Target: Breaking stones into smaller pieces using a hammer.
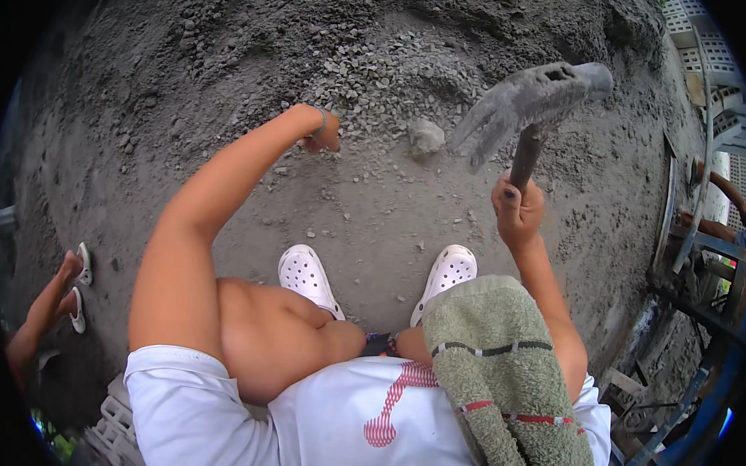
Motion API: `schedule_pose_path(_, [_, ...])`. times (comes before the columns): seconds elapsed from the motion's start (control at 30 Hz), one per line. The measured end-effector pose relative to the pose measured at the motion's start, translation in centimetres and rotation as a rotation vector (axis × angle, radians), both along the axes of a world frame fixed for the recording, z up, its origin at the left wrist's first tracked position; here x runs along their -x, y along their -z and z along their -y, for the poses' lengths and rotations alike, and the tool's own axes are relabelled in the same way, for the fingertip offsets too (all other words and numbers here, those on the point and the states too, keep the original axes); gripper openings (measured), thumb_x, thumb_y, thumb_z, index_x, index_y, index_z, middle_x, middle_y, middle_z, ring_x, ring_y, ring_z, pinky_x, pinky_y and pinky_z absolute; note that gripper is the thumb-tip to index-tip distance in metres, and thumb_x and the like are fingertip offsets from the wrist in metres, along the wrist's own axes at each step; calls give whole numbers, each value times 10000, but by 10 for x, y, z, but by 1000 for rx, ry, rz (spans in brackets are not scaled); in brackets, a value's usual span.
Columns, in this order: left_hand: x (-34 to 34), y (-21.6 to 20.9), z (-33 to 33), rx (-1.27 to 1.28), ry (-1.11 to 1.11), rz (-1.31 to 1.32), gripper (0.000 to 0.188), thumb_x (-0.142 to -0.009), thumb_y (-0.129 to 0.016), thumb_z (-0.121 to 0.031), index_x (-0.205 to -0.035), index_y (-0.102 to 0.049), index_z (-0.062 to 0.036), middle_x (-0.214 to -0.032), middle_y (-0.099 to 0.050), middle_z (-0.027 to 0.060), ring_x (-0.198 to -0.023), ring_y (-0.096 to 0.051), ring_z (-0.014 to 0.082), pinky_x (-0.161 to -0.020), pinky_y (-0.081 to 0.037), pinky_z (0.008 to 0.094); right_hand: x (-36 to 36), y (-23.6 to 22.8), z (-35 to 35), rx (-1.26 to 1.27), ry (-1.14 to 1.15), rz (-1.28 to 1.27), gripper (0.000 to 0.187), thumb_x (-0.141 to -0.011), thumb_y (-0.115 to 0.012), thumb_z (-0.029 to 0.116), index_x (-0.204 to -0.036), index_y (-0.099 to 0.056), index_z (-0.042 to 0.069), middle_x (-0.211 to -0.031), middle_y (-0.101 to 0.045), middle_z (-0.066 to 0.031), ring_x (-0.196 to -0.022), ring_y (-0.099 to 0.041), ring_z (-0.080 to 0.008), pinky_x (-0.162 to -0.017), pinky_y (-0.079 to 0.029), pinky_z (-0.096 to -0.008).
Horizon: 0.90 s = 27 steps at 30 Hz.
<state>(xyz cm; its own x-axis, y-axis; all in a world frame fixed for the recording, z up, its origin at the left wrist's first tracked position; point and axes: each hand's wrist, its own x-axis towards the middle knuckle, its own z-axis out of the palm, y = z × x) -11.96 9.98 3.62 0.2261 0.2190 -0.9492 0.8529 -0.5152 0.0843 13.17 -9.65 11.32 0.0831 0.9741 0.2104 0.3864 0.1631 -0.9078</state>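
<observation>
My right hand [519,213] is wrapped round the dark handle of a claw hammer [554,93], raised above the ground on the right. The hammer's head is crusted grey, with its claw toward the left. Low over the ground at the centre, my left hand [327,133] has its fingers curled down and closed; what they hold, if anything, is hidden. A pale grey rock [426,138] lies between the two hands, a little nearer the left one. Broken stone chips [367,87] are spread just beyond my left hand.
A bank of grey sand [232,35] rises at the far side. At the right stand a blue metal frame [722,248], another person's arm [724,192] and stacked perforated blocks [714,48]. Another person's feet in white sandals [81,287] are at the left. A green towel [501,355] hangs over my right side.
</observation>
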Motion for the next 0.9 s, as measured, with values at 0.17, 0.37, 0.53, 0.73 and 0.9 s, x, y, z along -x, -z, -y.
schedule_pose_path(0.17, [-8, 7, 0, 10, 28, 8, 343, -755, -444, -319, -736, -624, -27, -749, -611, 90, -582, -562, 169, -578, -458, 318, -23, 117, 28, 593, 71, 388, 380, -798, -483, 338, -674, -486, -22, -523, -485, -138, -445, -445, -213, -469, -375, -343])
schedule_pose_path(0.37, [-3, 5, -3, 9, 5, 1, 349, -753, -431, -298, -702, -631, -17, -693, -603, 85, -541, -548, 174, -534, -456, 333, -17, 42, -2, 623, 53, 250, 438, -826, -429, 388, -613, -442, 6, -490, -409, -63, -445, -380, -145, -430, -313, -325])
schedule_pose_path(0.53, [13, 17, -6, -5, -16, -33, 424, -783, -456, -368, -657, -627, -1, -688, -614, 93, -568, -575, 177, -583, -475, 309, 3, -37, -10, 314, -5, -224, 374, -825, -449, 364, -642, -431, 40, -495, -385, 13, -420, -345, -80, -384, -269, -265])
schedule_pose_path(0.73, [-5, 17, 0, 9, 6, -18, 402, -782, -449, -344, -664, -624, -1, -674, -609, 91, -563, -573, 174, -574, -473, 309, -13, 93, 30, 559, 47, 530, 385, -799, -472, 355, -720, -498, -21, -544, -486, -184, -476, -461, -317, -491, -389, -364])
schedule_pose_path(0.9, [-4, 14, 1, 6, 51, -14, 399, -780, -444, -341, -667, -627, -5, -680, -611, 90, -573, -576, 172, -567, -476, 308, -14, 98, 15, 747, 120, 343, 443, -797, -470, 393, -615, -479, -11, -517, -468, -138, -462, -439, -211, -472, -365, -344])
